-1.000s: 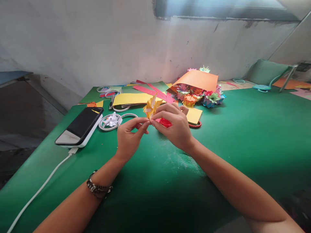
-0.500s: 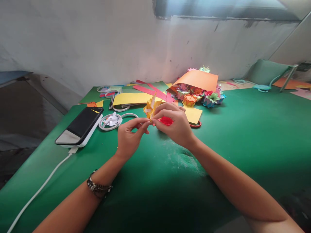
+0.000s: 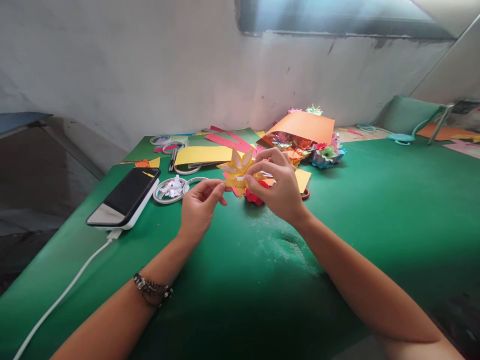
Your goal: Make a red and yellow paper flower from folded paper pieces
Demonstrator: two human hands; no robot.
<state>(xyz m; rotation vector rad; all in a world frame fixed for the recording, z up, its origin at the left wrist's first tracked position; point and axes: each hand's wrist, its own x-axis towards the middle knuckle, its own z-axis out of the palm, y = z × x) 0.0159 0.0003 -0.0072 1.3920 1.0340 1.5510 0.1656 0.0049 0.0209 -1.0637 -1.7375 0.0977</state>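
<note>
A yellow paper flower (image 3: pixel 235 170) with pale strips on its pointed petals is held up above the table. My left hand (image 3: pixel 202 202) is closed, thumb and finger pinching the tip of its left petal. Over the flower's right part, my right hand (image 3: pixel 275 182) is closed too, with a small bright white strip (image 3: pixel 240 178) at its thumb and fingertip; whether the strip is still stuck to the flower I cannot tell. A red paper flower (image 3: pixel 255 194) lies on the table below the right hand, partly hidden by it.
A phone on a white power bank (image 3: pixel 123 197) with a cable (image 3: pixel 63 295) lies on the left of the green table (image 3: pixel 375 215). Tape rings, one filled with white scraps (image 3: pixel 173 187), sit beside it. Yellow paper (image 3: pixel 202 155), an orange sheet (image 3: pixel 305 126) and several paper flowers (image 3: pixel 326 154) lie behind.
The yellow flower has turned to show its face and spread petals. My right hand has moved slightly right, away from the left fingertips, and a white strip shows at its fingertips.
</note>
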